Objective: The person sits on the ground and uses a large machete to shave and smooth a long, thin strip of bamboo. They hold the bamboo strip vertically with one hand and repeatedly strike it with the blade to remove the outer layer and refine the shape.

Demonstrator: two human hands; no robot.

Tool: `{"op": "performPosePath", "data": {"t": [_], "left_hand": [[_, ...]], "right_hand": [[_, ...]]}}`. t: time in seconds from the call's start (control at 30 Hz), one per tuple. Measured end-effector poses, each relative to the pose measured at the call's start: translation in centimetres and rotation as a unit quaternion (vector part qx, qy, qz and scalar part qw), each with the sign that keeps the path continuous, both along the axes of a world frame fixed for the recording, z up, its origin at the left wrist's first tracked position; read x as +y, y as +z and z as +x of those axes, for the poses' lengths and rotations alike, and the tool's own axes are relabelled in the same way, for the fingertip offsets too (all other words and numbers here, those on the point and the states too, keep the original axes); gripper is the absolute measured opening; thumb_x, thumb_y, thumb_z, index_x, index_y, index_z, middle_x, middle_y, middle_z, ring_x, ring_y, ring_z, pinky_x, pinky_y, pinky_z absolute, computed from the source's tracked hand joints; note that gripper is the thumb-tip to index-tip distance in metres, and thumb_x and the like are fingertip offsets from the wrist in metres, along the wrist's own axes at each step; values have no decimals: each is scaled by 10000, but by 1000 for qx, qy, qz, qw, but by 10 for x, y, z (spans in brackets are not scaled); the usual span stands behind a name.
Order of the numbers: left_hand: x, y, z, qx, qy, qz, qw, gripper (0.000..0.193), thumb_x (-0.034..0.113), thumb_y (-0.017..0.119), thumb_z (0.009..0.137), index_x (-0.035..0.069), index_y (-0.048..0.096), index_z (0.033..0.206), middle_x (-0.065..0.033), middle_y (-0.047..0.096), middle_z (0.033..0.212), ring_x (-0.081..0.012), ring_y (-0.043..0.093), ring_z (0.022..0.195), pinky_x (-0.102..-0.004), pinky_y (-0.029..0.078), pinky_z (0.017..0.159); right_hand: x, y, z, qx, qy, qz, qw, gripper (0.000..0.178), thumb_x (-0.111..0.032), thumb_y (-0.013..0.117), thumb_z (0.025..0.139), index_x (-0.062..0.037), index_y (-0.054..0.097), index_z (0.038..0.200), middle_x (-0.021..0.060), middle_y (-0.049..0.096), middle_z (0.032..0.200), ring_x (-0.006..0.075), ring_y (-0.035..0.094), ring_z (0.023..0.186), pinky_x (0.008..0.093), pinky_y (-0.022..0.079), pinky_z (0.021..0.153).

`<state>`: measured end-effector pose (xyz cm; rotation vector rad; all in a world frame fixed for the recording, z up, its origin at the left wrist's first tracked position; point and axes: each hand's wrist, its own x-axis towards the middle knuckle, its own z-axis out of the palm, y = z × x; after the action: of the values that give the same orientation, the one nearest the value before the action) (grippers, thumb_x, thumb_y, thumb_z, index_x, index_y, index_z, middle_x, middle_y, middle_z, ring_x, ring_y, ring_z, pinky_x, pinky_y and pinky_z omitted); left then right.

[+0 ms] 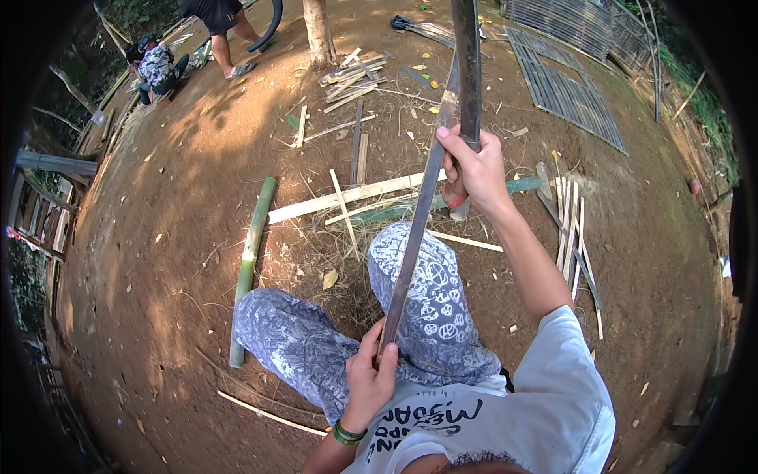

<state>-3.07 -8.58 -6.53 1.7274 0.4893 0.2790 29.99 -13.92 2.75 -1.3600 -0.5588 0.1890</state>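
My left hand (371,379) is closed round the near end of a long, dark, flat bamboo strip (415,237), close to my lap. The strip slants up and away between my knees, past my right hand. My right hand (478,167) grips a machete (468,71) whose dark, broad blade points away from me. Part of its reddish handle shows below the fingers. My right thumb lies against the strip, beside the base of the blade. The strip's far end runs behind the blade, so its tip is partly hidden.
A green bamboo pole (254,268) lies left of my knees. Pale split strips (347,199) cross the ground ahead, with more strips (570,229) at right. Beyond are a pile of split bamboo (355,79), a tree trunk (319,35), a slatted panel (568,91) and two people (158,67).
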Motion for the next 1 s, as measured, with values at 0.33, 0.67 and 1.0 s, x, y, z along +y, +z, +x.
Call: {"op": "performPosePath", "data": {"t": [0.33, 0.67, 1.0], "left_hand": [[60, 93, 99, -77, -51, -107, 990, 466, 152, 525, 1032, -19, 419, 1453, -34, 612, 825, -69, 564, 620, -216, 467, 558], [52, 75, 73, -121, -2, 50, 991, 415, 58, 527, 1014, -8, 474, 1420, 54, 515, 722, -7, 446, 578, -187, 332, 481], [40, 70, 58, -62, -58, -128, 988, 309, 127, 505, 1040, 42, 439, 1330, -42, 598, 712, -85, 554, 544, -219, 431, 466]], "right_hand": [[19, 5, -65, -14, 93, 21, 995, 260, -209, 686, 957, -37, 642, 768, 20, 640, 613, 44, 542, 492, 221, 397, 443], [-3, 32, -5, -28, -62, 84, 994, 243, -154, 645, 940, -38, 592, 732, 30, 584, 570, 59, 455, 386, 245, 332, 307], [-5, 18, -14, 57, 46, 144, 987, 181, -161, 722, 919, 11, 677, 958, 108, 702, 774, 59, 510, 463, 208, 391, 416]]}}
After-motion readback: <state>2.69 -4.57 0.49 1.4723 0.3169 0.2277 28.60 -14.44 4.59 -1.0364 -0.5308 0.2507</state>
